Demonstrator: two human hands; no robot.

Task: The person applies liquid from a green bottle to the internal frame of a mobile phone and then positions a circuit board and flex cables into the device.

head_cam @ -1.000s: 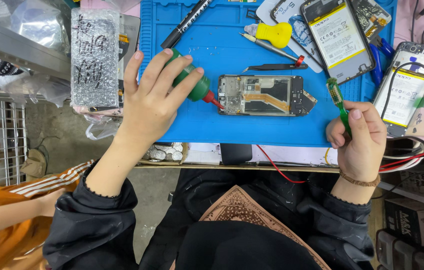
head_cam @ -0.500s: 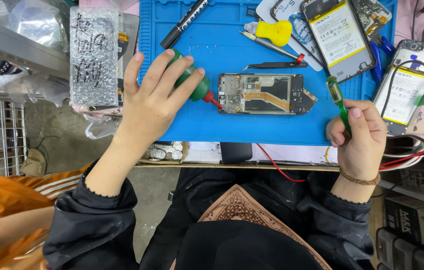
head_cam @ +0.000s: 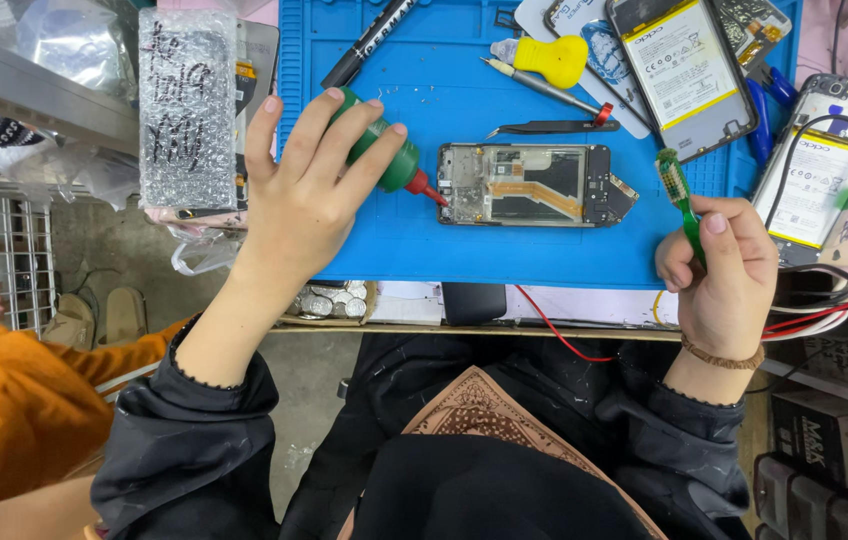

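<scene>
The left hand wraps a smooth green bottle, red tip touching the open phone on the blue rubber mat. The right hand pinches a green brush.

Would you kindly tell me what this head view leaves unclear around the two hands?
- Green bottle: the left hand covers most of its body.
- Green brush: the right hand hides its handle.
- Opened phone frame: parts too small to tell.
- Black marker: cut by the top edge.
</scene>
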